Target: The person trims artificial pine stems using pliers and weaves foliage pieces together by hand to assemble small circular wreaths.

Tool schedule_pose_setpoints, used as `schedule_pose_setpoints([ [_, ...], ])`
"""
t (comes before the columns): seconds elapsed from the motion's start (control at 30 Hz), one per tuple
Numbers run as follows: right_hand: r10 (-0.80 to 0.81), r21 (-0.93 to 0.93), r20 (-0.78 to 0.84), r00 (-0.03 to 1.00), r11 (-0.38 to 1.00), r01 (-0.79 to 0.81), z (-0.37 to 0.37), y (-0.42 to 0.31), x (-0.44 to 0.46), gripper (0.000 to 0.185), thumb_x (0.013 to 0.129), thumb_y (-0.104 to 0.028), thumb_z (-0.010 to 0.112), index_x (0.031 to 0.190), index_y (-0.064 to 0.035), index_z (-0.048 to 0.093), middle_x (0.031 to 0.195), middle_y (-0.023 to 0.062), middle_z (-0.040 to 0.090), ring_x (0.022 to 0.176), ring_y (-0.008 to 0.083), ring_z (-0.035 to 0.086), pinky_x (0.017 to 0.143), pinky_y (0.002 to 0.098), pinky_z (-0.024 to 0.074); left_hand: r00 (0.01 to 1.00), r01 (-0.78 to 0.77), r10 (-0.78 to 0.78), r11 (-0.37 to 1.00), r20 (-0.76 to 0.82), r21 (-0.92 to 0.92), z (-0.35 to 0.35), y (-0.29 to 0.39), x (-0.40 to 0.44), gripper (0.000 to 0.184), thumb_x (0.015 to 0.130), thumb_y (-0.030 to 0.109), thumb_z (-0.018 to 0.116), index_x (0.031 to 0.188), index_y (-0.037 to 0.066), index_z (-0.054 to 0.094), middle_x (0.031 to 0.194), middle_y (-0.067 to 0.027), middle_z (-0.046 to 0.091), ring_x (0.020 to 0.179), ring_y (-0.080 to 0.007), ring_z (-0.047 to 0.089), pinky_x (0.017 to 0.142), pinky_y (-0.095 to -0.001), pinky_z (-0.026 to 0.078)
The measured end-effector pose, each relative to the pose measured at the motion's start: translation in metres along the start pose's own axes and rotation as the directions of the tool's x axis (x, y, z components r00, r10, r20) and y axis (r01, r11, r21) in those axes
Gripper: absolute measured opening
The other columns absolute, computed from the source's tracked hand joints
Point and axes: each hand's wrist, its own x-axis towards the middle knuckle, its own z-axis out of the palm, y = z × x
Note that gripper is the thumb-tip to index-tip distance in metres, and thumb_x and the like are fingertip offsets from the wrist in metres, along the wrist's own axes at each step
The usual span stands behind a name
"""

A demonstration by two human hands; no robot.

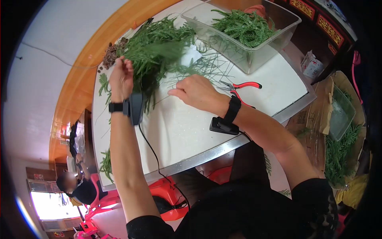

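My left hand (121,79) is raised at the left of the table, its fingers curled beside a heap of green artificial sprigs (149,59). What those fingers hold, if anything, I cannot make out. Just past them lies a cluster of small brown cones (112,53). One sprig (165,49) over the heap is smeared by motion. My right hand (197,93) is closed above the white tabletop, with a thin green stem (161,100) running down and left from its thumb tip. Loose thin stems (211,67) lie scattered beyond it. Red-handled pliers (242,85) rest open to its right.
A clear plastic bin (254,59) with more sprigs stands at the table's far right. Below the right edge, a cardboard box (314,131) holds greenery and a clear tub (341,113). Cables hang from my wrist devices. Another person (81,189) sits at far left.
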Motion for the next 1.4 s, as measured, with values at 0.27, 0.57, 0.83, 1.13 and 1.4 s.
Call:
schedule_pose_setpoints([
  [0.27, 0.178, 0.684, -0.012, 0.984, 0.719, -0.122, -0.001, 0.012, 0.009, 0.036, 0.090, -0.034, 0.053, 0.086, 0.0007, 0.063, 0.066, 0.0027, 0.059, 0.052, 0.0133, 0.051, 0.049, 0.0264, 0.0410, 0.843, -0.494, 0.525, 0.841, -0.117, 0.219, 0.064, -0.003, -0.120, 0.022, 0.096, 0.014, 0.048, 0.107, -0.004, 0.054, 0.087, -0.0078, 0.057, 0.073, -0.0110, 0.054, 0.062, -0.0232, 0.047],
  [0.57, 0.358, 0.904, 0.373, 0.856, 0.067, -0.421, -0.031, 0.005, 0.009, 0.035, 0.093, -0.034, 0.050, 0.110, -0.0041, 0.056, 0.087, 0.0051, 0.061, 0.066, 0.0106, 0.056, 0.059, 0.0225, 0.0439, 0.670, -0.726, 0.670, 0.502, 0.320, 0.470, 0.055, -0.054, -0.166, 0.012, 0.092, 0.004, 0.049, 0.098, 0.000, 0.059, 0.089, -0.0098, 0.059, 0.079, -0.0160, 0.055, 0.068, -0.0232, 0.046],
  [0.83, 0.430, 0.948, 0.215, 0.877, 0.125, -0.294, -0.020, 0.032, 0.012, 0.028, 0.095, -0.024, 0.048, 0.116, -0.0069, 0.056, 0.095, 0.0033, 0.061, 0.079, 0.0093, 0.056, 0.067, 0.0240, 0.0462, 0.650, -0.732, 0.570, 0.292, 0.503, 0.615, 0.064, -0.052, -0.173, 0.010, 0.077, 0.001, 0.065, 0.087, 0.002, 0.067, 0.090, -0.0118, 0.062, 0.086, -0.0226, 0.057, 0.073, -0.0304, 0.047],
  [1.13, 0.374, 0.954, 0.239, 0.896, 0.085, -0.289, -0.008, 0.034, 0.012, 0.019, 0.091, -0.017, 0.056, 0.106, -0.0067, 0.056, 0.091, 0.0012, 0.060, 0.076, 0.0099, 0.056, 0.063, 0.0266, 0.0451, 0.783, -0.452, 0.298, 0.876, 0.546, 0.170, 0.048, -0.062, -0.164, 0.018, 0.067, 0.005, 0.074, 0.085, 0.005, 0.071, 0.090, -0.0125, 0.067, 0.102, -0.0305, 0.057, 0.084, -0.0375, 0.048],
  [1.4, 0.420, 0.989, 0.150, 0.895, -0.055, -0.140, -0.008, 0.038, 0.015, 0.015, 0.088, -0.017, 0.060, 0.099, -0.0076, 0.055, 0.090, 0.0001, 0.058, 0.078, 0.0086, 0.054, 0.063, 0.0250, 0.0434, 0.727, -0.399, 0.298, 0.917, 0.618, 0.027, 0.050, -0.074, -0.160, 0.016, 0.073, -0.004, 0.066, 0.085, 0.007, 0.071, 0.092, -0.0121, 0.063, 0.096, -0.0326, 0.060, 0.082, -0.0405, 0.050],
])
